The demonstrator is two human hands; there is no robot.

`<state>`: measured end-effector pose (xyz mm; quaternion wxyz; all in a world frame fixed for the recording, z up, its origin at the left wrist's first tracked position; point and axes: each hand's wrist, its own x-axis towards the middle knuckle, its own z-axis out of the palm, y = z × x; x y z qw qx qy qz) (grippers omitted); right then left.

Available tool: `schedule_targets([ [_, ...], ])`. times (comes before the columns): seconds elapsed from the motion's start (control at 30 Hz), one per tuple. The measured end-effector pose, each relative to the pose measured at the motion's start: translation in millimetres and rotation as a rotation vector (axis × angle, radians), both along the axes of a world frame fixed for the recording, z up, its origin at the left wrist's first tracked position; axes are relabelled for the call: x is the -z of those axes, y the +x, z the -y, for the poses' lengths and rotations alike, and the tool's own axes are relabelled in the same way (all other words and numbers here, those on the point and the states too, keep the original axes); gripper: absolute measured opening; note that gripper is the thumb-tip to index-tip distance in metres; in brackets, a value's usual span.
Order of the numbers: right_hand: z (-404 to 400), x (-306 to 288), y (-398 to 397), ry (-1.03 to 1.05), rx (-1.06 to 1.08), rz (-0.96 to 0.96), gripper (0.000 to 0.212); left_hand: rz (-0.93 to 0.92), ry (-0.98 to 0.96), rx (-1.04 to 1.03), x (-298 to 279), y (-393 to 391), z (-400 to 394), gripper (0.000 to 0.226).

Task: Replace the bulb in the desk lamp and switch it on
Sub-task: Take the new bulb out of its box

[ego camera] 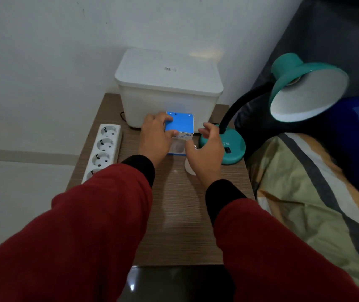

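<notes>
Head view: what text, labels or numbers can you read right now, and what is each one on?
"H09": front face of the blue box under the left hand.
"MIDIFIER": line below it on the same box, start hidden by fingers.
"TN": teal lamp base, start hidden behind the right hand.
Sticker on the white container lid: too small to read.

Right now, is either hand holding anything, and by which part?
The left hand grips the blue box on the table, fingers over its top left edge. The right hand is open beside it, holding nothing.
</notes>
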<state>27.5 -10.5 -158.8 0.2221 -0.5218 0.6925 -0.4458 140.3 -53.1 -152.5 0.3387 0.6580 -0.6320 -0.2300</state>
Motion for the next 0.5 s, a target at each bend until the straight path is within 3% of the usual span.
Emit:
schedule_targets([
  [0.37,8.2,-11.1,7.2,-0.009,-0.007,0.26,0.046,-0.083,-0.05,-0.041,3.9,-3.7,2.1,0.039],
  [0.5,7.4,-13.8,6.6,-0.051,-0.032,0.275,0.044,-0.101,-0.121,-0.034,1.5,-4.7,-0.1,0.045],
])
